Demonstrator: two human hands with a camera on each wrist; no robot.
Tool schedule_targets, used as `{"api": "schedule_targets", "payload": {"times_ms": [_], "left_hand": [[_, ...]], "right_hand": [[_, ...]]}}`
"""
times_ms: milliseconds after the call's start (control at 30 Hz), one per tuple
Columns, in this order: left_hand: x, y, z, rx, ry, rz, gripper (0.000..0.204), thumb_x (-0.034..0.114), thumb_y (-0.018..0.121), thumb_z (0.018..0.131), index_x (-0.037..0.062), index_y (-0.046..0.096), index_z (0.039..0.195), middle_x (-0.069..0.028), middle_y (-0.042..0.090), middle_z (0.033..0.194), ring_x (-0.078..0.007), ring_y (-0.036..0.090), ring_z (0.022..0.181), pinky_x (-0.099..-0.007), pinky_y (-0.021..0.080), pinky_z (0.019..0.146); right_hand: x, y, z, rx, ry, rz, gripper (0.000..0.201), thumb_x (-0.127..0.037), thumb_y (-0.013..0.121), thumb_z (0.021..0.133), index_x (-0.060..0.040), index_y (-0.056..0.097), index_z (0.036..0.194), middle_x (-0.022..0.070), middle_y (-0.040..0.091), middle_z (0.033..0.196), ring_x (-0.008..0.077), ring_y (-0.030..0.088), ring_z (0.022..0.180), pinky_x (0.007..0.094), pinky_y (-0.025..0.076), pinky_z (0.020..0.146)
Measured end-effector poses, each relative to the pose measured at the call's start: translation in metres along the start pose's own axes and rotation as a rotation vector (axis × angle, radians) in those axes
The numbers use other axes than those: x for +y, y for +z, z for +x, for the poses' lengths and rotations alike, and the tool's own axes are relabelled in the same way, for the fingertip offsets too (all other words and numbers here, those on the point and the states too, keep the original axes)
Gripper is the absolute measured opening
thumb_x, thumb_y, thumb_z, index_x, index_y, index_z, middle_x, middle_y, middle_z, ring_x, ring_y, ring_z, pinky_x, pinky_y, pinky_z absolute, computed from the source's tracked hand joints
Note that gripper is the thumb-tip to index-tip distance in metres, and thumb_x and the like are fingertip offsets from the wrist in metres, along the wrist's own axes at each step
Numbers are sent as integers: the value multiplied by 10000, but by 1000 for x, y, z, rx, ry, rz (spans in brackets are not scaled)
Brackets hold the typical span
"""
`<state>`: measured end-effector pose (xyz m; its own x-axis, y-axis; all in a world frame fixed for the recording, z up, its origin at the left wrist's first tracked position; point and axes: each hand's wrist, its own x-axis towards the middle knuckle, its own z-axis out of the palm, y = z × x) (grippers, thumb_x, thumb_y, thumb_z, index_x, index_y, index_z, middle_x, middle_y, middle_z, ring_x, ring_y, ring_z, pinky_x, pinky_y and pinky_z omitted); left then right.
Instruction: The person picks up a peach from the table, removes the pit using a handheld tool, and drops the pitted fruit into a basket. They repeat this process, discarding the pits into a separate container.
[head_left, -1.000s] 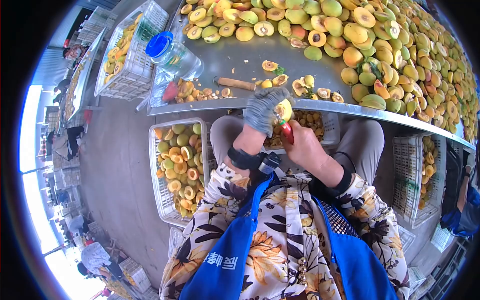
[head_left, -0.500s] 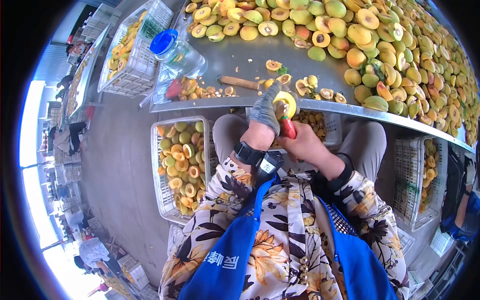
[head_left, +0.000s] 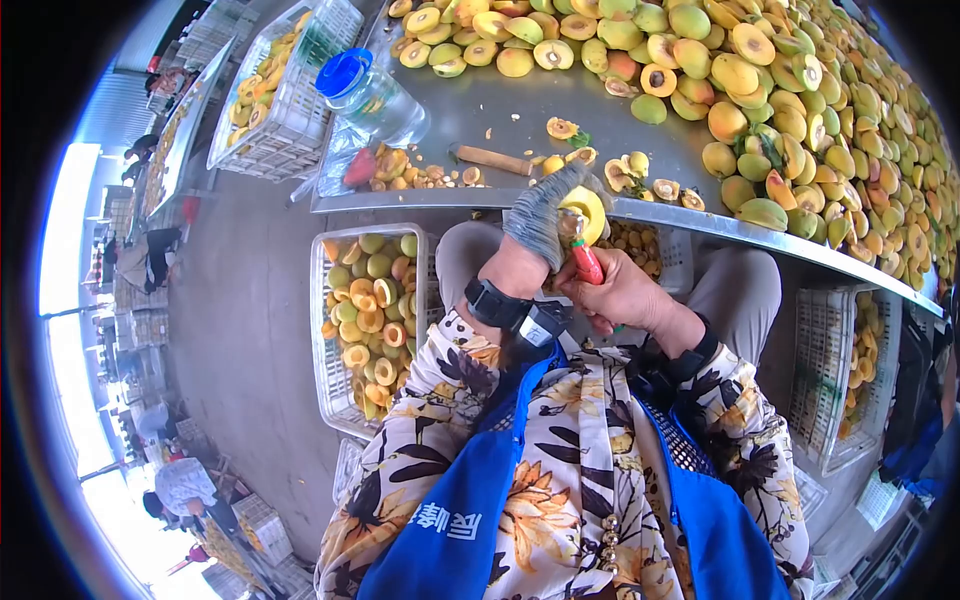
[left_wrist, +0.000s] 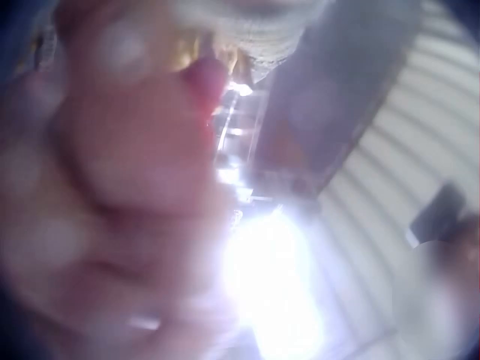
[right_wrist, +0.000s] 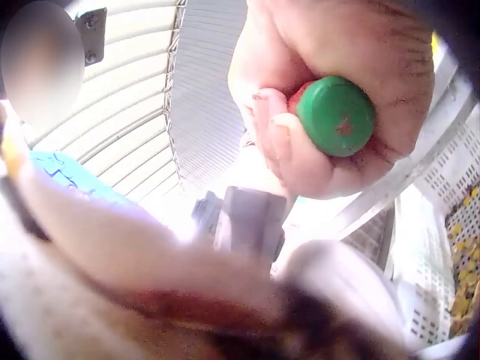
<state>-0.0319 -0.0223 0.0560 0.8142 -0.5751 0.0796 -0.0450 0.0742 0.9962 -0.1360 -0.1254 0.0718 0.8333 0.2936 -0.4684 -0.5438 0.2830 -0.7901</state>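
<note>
My left hand (head_left: 540, 225), in a grey knit glove, grips a yellow fruit (head_left: 586, 209) at the front edge of the steel table (head_left: 480, 105). My bare right hand (head_left: 612, 292) holds a small tool with a red handle (head_left: 585, 264) whose tip is at the fruit. In the right wrist view the fingers (right_wrist: 279, 142) curl round the handle, which ends in a green cap (right_wrist: 335, 115). The left wrist view is a blur of pink fingers and glove.
A big heap of yellow-green fruit (head_left: 760, 80), whole and halved, covers the table. A wooden-handled tool (head_left: 495, 159), a blue-capped bottle (head_left: 370, 95) and pits (head_left: 420, 178) lie near the edge. White crates (head_left: 365, 320) of halves stand by my knees, another (head_left: 845, 360) at right.
Both hands have stayed at the table edge. The left hand has turned the fruit, showing more of its yellow flesh, and the red-handled tool has worked on at it.
</note>
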Motion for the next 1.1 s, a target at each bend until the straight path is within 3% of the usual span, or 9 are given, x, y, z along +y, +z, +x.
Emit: {"api": "schedule_targets", "payload": {"times_ms": [33,233,367,500,533,633,900,1000,1100], "left_hand": [[9,4,-5,106,-293,-532,234,108,493,846,53,487,1073,-110,578,896,-212,576,781,-294,482,668],[2,-34,13,231,-498,-894,365,406,575,778,122,529,1003,-90,593,839,-224,579,684,-280,431,502],[22,-85,-14,285,-392,-764,340,387,529,819,70,534,942,-88,594,801,-238,582,711,-300,460,559],[18,-144,-77,592,42,285,351,217,595,789,42,527,1086,-60,597,855,-149,563,852,-300,466,709],[1,-189,-90,694,-146,263,285,199,596,791,61,562,1039,-49,597,902,-140,555,844,-286,464,710],[-5,-238,-96,751,-463,548,254,191,604,788,73,593,1013,-42,598,968,-131,547,851,-261,454,725],[-33,-116,127,120,82,729,446,314,619,737,68,541,1100,-98,602,979,-173,584,809,-301,457,748],[12,-11,211,-22,-371,877,590,393,661,697,75,497,1166,-157,553,1103,-205,540,1021,-285,439,826],[-43,28,263,-14,-246,1189,728,444,670,657,143,396,1260,-205,521,1130,-337,493,1057,-363,394,896]], "right_hand": [[1,-1,0,-38,-127,-108,73,-78,555,796,-40,541,857,12,491,532,75,430,359,213,355,339],[-6,-3,-8,85,-223,40,128,-129,568,808,-34,547,891,9,517,608,62,462,409,193,372,382],[-5,-19,-11,205,-168,-304,225,-191,557,822,-8,492,935,14,495,606,84,461,421,216,381,393],[45,-38,4,399,-427,-853,263,-165,576,773,-5,490,963,56,533,643,121,519,485,254,434,471],[42,-35,-2,370,-204,-702,259,-202,571,750,0,498,895,197,566,748,403,545,717,415,442,644],[57,-39,-1,495,-419,-941,249,-200,581,742,-19,506,896,186,553,789,371,548,772,408,438,696],[43,-46,-14,430,-371,-881,285,-185,599,719,-35,529,951,166,569,799,334,561,751,384,451,649],[47,-52,-27,444,-393,-879,311,-186,612,717,-54,536,988,158,577,792,325,572,729,370,461,632],[41,-57,-41,468,-390,-820,252,-207,586,762,-80,542,975,146,598,785,316,588,720,370,472,630]]}}
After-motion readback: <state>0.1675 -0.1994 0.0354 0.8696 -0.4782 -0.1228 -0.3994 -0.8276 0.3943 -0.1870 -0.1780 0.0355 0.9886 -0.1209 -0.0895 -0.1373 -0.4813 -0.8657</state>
